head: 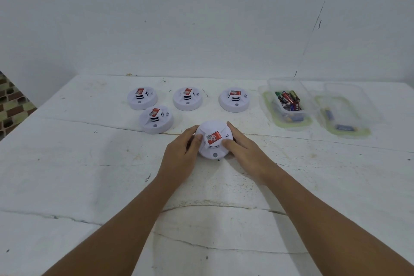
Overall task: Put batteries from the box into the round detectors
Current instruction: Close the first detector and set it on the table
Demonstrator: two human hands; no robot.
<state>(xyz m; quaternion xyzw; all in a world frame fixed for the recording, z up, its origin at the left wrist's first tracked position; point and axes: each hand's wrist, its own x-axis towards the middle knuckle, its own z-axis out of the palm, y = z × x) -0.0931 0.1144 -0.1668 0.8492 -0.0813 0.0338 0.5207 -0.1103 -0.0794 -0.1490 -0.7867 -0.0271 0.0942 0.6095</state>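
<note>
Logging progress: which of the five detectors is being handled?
The nearest detector, gripped by left hand and right hand; the other four sit untouched behind.

The sides of the held detector (214,140) are covered by the left hand (179,154) and right hand (243,151). Print on its red label is too small to be read. Battery (289,101) brands in the clear box (264,101) cannot be determined. Both forearms are cut off by the bottom edge.
</note>
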